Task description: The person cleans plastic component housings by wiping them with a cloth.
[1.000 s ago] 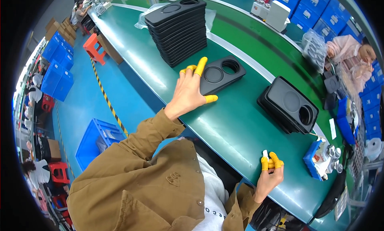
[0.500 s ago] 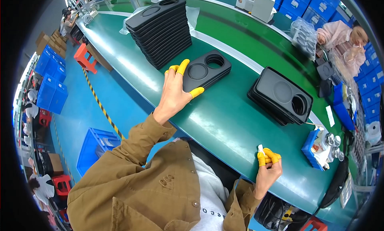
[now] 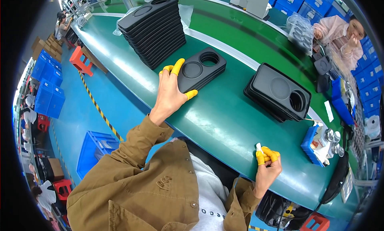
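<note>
My left hand, with yellow finger cots on the thumb and some fingers, spans the left end of a short stack of black rectangular panels. Its thumb presses at the near edge and its fingertips lie at the far edge. The top panel has a round recess and a round hole. In my right hand, also in yellow cots, a small white piece, perhaps a folded wipe, is pinched above the table's near edge. Most of that piece is hidden by the fingers.
Behind my left hand rises a tall stack of black panels. Another stack of panels lies at right, beside a small blue tray of bottles. Beyond the green belt sits a person. A blue crate stands on the floor.
The whole scene has shifted slightly left in the picture. Both hands keep nearly the same hold. The person across the belt has raised their head a little.
</note>
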Demonstrator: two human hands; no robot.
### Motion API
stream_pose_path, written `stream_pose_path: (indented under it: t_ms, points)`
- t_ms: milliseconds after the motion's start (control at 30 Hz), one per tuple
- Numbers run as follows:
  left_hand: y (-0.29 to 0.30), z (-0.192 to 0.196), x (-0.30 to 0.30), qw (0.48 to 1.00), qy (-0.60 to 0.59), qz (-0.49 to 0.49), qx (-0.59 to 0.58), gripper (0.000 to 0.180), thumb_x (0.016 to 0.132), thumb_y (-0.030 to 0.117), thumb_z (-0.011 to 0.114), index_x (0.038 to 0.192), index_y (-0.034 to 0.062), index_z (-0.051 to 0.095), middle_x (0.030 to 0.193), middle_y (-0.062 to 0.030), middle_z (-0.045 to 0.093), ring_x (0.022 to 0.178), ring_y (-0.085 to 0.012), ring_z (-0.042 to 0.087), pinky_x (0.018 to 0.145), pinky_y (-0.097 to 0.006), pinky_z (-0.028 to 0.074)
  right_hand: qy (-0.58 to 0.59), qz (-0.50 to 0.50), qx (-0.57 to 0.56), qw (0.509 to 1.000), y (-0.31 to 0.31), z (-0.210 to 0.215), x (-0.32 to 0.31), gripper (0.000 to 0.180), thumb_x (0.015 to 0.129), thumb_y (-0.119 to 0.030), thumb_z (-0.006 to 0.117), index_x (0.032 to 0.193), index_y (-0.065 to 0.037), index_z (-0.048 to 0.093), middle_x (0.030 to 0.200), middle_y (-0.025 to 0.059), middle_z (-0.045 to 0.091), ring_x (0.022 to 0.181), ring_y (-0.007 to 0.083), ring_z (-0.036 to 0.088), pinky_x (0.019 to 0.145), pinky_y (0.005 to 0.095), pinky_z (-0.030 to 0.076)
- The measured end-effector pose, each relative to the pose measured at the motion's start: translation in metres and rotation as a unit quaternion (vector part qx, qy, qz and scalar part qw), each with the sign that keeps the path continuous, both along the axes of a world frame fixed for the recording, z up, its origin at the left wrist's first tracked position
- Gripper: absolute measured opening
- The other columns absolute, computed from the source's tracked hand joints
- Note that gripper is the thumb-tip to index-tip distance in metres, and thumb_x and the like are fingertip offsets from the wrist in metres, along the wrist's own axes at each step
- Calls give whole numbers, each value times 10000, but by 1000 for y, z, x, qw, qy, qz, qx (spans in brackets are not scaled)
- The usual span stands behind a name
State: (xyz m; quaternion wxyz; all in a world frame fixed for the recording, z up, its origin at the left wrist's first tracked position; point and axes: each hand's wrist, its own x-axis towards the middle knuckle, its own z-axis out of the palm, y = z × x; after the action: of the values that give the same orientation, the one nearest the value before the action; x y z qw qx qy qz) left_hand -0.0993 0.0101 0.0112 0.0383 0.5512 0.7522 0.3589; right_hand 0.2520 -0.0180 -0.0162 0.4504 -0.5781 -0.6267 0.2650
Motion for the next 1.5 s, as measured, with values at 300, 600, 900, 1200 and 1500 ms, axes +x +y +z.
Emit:
stream_pose_path:
  t_ms: [300, 600, 900, 1200, 1500]
  points:
    - [-5, -8, 5, 997, -35, -11, 73, 1265, 578, 73, 925, 1603, 111, 184, 1367, -251, 369, 1223, -415, 441, 1060, -447, 445, -72, -34, 24, 997, -1, 7, -9, 234, 754, 12, 828, 970, -20, 745, 887, 67, 643, 593, 118, 499, 498, 258, 367]
    - [31, -15, -13, 996, -52, 25, 63, 1274, 593, 106, 933, 1609, 125, 163, 1355, -239, 373, 1212, -417, 461, 1048, -447, 458, -93, -21, 29, 995, -3, 6, -6, 210, 764, -11, 828, 954, -20, 738, 878, 65, 633, 588, 130, 484, 492, 276, 347]
    - [29, 55, 35, 967, 99, -104, 210, 1107, 608, 361, 899, 1533, 73, 365, 1416, -247, 429, 1336, -434, 370, 1138, -529, 303, -106, 3, 42, 994, 0, 5, -8, 202, 782, -5, 808, 973, -23, 745, 908, 95, 638, 667, 171, 532, 530, 290, 381]
    - [136, 67, 96, 868, 0, -497, -9, 1069, 650, 169, 900, 1542, 53, 322, 1364, -233, 498, 1282, -418, 432, 1082, -469, 395, -157, 73, 115, 978, -3, 20, -5, 128, 867, -122, 789, 909, -25, 717, 848, 107, 643, 684, 233, 548, 606, 358, 455]
    - [135, 64, 99, 862, -5, -484, 152, 1044, 544, 205, 952, 1453, 62, 459, 1226, -175, 561, 1199, -381, 492, 1001, -452, 446, 36, 21, 64, 997, -6, 8, 2, 160, 940, -93, 729, 1001, 47, 681, 967, 149, 689, 841, 230, 634, 761, 347, 550]
